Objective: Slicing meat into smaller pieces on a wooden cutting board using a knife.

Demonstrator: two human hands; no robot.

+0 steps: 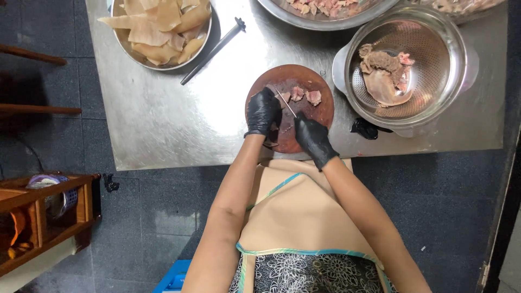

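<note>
bowl of pale slices [160,30] | colander [408,65] | black rod [213,51]

A round, dark reddish-brown wooden cutting board [320,111] lies flat near the front edge of a steel table, carrying several small pink chunks of raw meat [305,95] on its far half. A slim knife with a thin silvery blade [286,103] angles across the board, its tip pointing away, the blade resting among the pieces beside one larger piece.
</note>
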